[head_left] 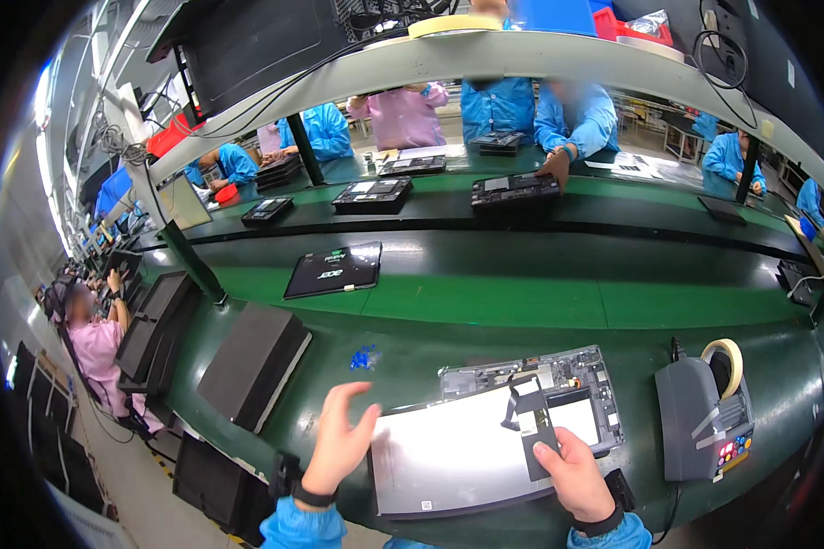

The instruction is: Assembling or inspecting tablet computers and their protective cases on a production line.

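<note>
strip (539,441), dark and flat, is pinched near its lower end by the right hand (577,476), its long axis pointing away and slightly left. it is held over the silver panel (458,457); contact cannot be told. the left hand (341,439) is spread empty by the panel's left edge. an opened tablet (604,393) is seen beyond.

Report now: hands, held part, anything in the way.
Left hand open, at left edge of silver panel. Right hand gripping black part over panel. Panel partly hides open chassis; tape dispenser off right.
</note>
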